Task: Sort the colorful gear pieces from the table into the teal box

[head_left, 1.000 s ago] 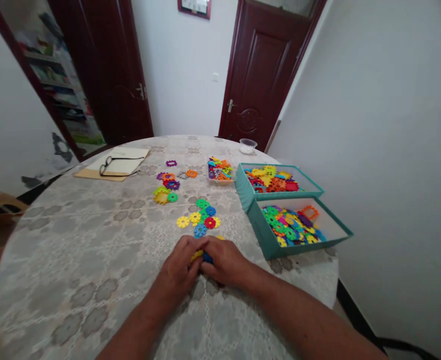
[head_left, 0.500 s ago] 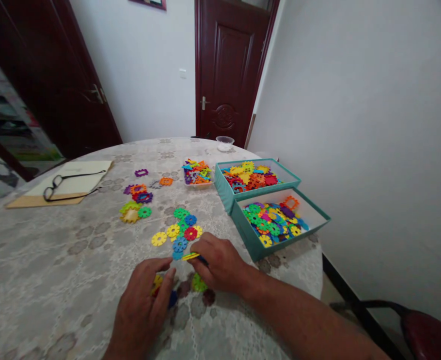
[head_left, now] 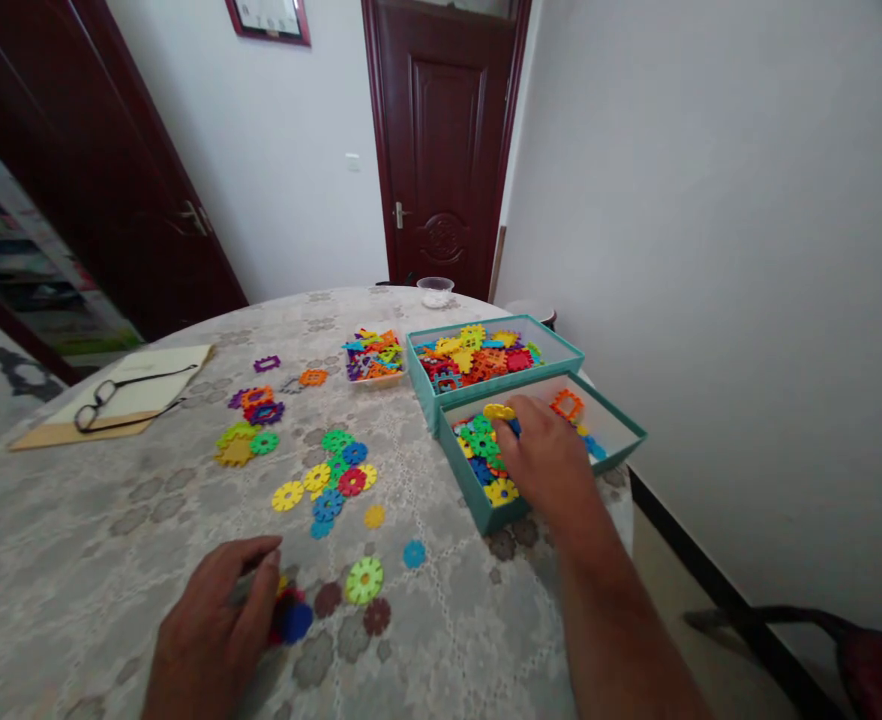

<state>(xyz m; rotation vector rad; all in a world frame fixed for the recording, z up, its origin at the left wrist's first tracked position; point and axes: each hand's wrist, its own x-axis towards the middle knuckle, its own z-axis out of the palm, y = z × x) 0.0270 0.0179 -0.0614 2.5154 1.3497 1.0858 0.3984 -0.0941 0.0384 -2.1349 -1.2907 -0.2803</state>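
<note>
My right hand (head_left: 542, 455) is closed over the near teal box (head_left: 475, 500), pinching a yellow flower-shaped plastic disc (head_left: 499, 411). Something dark blue shows under its fingers. Below the hand, the box holds a heap of mixed discs. Resting on the tablecloth, my left hand (head_left: 212, 610) has thumb and index finger stretched forward with a gap between them. Beside its thumb lie a dark blue disc (head_left: 296, 622) and red and yellow pieces, partly hidden. To the right of those sit a lime green disc (head_left: 364, 581) and a light blue disc (head_left: 414, 554).
A cluster of discs (head_left: 328, 503) lies mid-table, with toothed pieces (head_left: 237, 448) to its left. Behind stand a second teal box (head_left: 430, 400), a small tray (head_left: 376, 378) of pieces and a clear bowl (head_left: 435, 291). Glasses (head_left: 107, 391) rest on papers at the left.
My right hand has moved from beside my left hand to the near box, still holding yellow. A small yellow disc and a light blue disc now show on the cloth. The view has shifted.
</note>
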